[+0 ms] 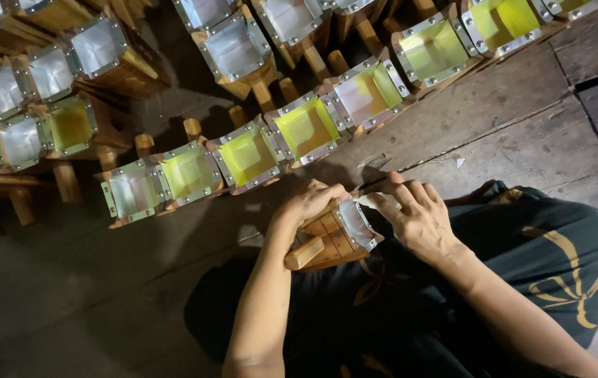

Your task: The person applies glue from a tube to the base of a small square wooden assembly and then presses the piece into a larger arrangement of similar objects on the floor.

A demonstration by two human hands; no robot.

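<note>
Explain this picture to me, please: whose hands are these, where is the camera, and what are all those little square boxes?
There is no machine here, only a person working with bare hands. The single camera sits on their head and looks down at their lap. The left hand grips a small wooden box with a metal-framed, shiny square face. The right hand presses a small whitish piece against that face; what it is I cannot tell. On the dark plank floor in front lie rows of similar boxes; some faces look yellow-green, others silvery. The dark patterned cloth covers the person's legs.
</note>
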